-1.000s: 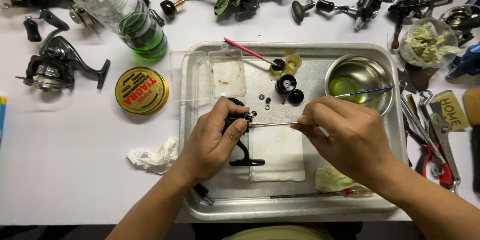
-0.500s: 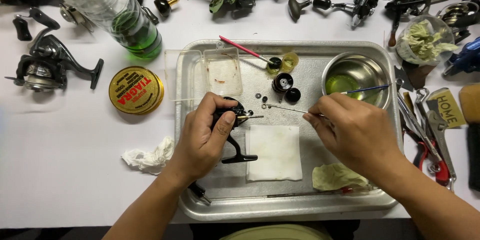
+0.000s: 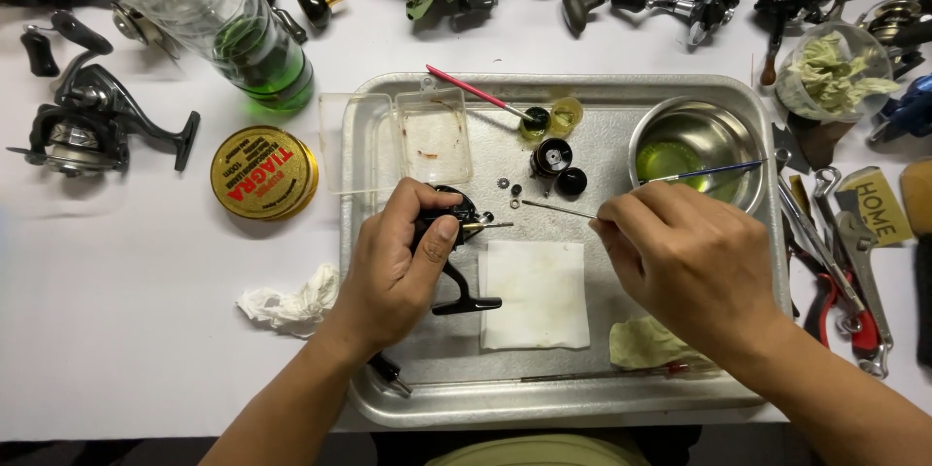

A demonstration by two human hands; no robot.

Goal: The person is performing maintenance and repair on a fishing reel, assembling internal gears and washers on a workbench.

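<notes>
1. The left hand (image 3: 393, 267) was curled around a black reel body (image 3: 449, 218), thumb pressed on its top and fingers wrapped behind; the reel sat over the tray (image 3: 582, 87), at about 9 o'clock from the tray's centre.
2. A thin shaft (image 3: 493, 226) stuck out of the reel toward 3 o'clock, and the reel's foot (image 3: 466, 306) hung toward 6 o'clock, just beside a white pad (image 3: 534, 293).
3. The right hand (image 3: 694, 262) had its fingertips pinched on a slim metal rod (image 3: 555, 209), which pointed toward 9 o'clock; its tip lay near the shaft but apart from it.
4. At 12 o'clock from the rod's tip lay a small gear (image 3: 502, 183) and a washer (image 3: 514, 202), with two black caps (image 3: 558, 167) just beside them.
5. Further toward 12 o'clock stood two small cups (image 3: 549, 119) of yellowish liquid, a red brush (image 3: 466, 89) resting in one.
6. A steel bowl (image 3: 694, 141) with green liquid sat at 1 o'clock from the right hand, a blue brush (image 3: 709, 172) leaning across it.
7. A clear plastic box (image 3: 432, 141) lay at 12 o'clock from the left hand.
8. A yellowish rag (image 3: 649, 342) lay at 6 o'clock, under the right wrist.
9. Off the tray, a gold tin (image 3: 263, 173) lay at 10 o'clock from the left hand, a bottle (image 3: 209, 15) with green liquid beyond it, a crumpled tissue (image 3: 289, 303) at 8 o'clock.
10. Pliers (image 3: 840, 291) lay at 3 o'clock from the tray.
</notes>
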